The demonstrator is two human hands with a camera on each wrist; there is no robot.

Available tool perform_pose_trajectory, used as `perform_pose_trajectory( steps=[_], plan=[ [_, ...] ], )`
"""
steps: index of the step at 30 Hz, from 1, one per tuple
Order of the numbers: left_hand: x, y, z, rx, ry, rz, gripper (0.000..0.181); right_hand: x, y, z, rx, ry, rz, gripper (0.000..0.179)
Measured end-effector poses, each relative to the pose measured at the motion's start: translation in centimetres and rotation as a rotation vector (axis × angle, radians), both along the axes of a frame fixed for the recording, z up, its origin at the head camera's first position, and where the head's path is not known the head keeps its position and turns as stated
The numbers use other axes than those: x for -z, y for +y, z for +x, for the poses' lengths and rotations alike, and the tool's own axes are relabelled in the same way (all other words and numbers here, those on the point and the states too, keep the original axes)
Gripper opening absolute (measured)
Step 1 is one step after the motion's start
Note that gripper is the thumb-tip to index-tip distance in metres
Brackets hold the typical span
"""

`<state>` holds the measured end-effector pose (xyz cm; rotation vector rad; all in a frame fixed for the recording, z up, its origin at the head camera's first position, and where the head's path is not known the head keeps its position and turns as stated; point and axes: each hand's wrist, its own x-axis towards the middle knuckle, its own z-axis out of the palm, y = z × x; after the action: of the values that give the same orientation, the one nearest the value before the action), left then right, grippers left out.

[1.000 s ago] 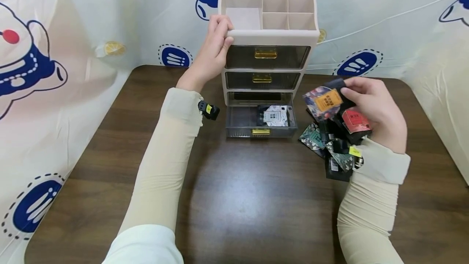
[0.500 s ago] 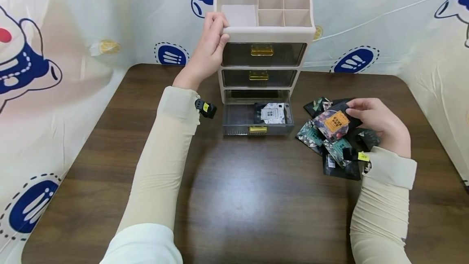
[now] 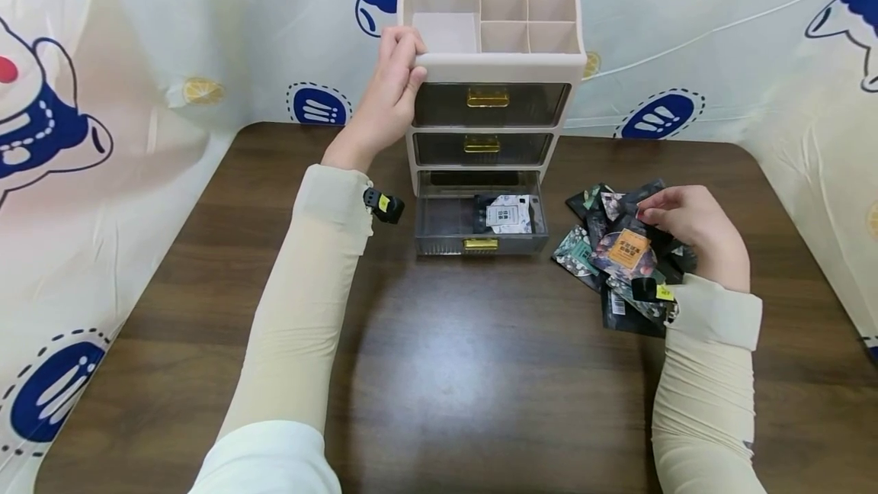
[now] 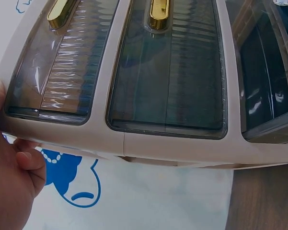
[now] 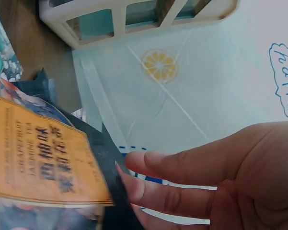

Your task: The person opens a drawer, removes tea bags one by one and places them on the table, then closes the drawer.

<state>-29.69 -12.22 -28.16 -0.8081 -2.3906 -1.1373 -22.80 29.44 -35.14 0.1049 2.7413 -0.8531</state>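
My left hand (image 3: 384, 94) grips the upper left corner of a cream desktop drawer organizer (image 3: 504, 67), fingers over the top rim and thumb on the front. Its bottom drawer (image 3: 439, 223) is pulled out and contains a tea packet with a white label (image 3: 507, 213). To the right, my right hand (image 3: 703, 235) is at a tea packet with an orange label (image 3: 628, 250), marked grapefruit jasmine tea. In the right wrist view its thumb and fingers (image 5: 155, 191) are spread apart at the packet's black edge. That packet lies over a heap of dark tea packets (image 3: 576, 254).
Open compartments (image 3: 504, 36) divide the organizer's top. Two smoky drawers with gold handles (image 3: 488, 97) are closed above the pulled-out one. A brown wooden table (image 3: 446, 372) spreads in front, and a patterned white cloth (image 3: 206, 36) hangs behind.
My right hand has lowered the orange-labelled packet onto the heap, and its fingers have come away from their pinch. My left hand keeps its hold on the organizer.
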Motion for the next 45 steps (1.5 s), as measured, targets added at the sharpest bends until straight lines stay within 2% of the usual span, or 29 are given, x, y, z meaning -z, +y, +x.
perform_pose_trajectory(
  steps=[5,9,12,17,24,29,34,36,40,45],
  plan=[
    [0.0,0.1,0.0,-0.004,0.008,-0.006,0.023,-0.7,-0.6,0.3,0.006,0.052,-0.029,0.034],
    [0.1,0.1,-0.1,-0.007,0.0,-0.015,0.024,-1.4,-1.7,0.7,-0.02,0.095,-0.028,0.043],
    [0.2,0.0,-0.1,-0.006,-0.005,-0.011,0.024,-2.0,-2.9,0.6,-0.082,0.126,-0.038,0.047],
    [0.0,-0.1,-0.1,-0.006,0.001,-0.003,0.024,-3.4,-6.1,-0.3,-0.188,0.187,-0.056,0.041],
    [-0.2,-0.1,0.0,-0.007,0.012,-0.004,0.024,-5.2,-10.7,-1.9,-0.361,0.199,-0.076,0.032],
    [0.0,0.0,-0.1,-0.004,0.023,0.0,0.023,-5.0,-14.1,-3.3,-0.51,0.107,-0.004,0.034],
    [0.2,-0.1,-0.1,0.014,0.026,0.029,0.021,-4.4,-16.9,-4.3,-0.633,-0.077,0.08,0.042],
    [0.1,-0.2,-0.1,0.016,0.021,0.043,0.02,-4.1,-17.8,-4.8,-0.651,-0.153,0.098,0.045],
    [0.2,-0.4,-0.1,0.013,0.027,0.05,0.02,-3.5,-19.0,-5.9,-0.691,-0.246,0.134,0.047],
    [0.3,-0.1,-0.3,0.023,0.029,0.033,0.022,-2.9,-19.5,-6.7,-0.676,-0.348,0.198,0.052]
  ],
)
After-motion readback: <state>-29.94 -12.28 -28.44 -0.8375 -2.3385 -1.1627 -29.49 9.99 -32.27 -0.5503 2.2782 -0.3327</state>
